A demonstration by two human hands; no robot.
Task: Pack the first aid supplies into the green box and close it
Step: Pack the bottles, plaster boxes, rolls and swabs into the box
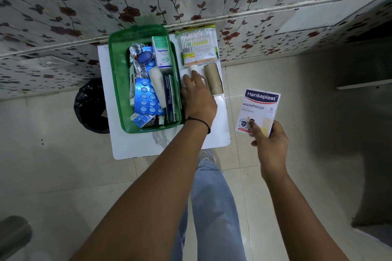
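Observation:
The open green box [118, 82] stands on a small white table [135, 146]. It holds blue pill strips [148, 97], an Optibex carton [162, 54], a white gauze roll [156, 85] and a dark carton. Its green lid [135, 33] lies under the box's far end. My left hand [198, 99] lies over a white-capped bottle [193, 68] just right of the box; whether the fingers grip it I cannot tell. My right hand [268, 140] holds a white Hansaplast plaster box [257, 110] in the air to the right of the table.
A bag of cotton swabs [198, 45] lies at the table's far right, with a brown bandage roll [213, 78] in front of it. A black bin [91, 106] stands on the tiled floor left of the table. A flowered wall runs behind.

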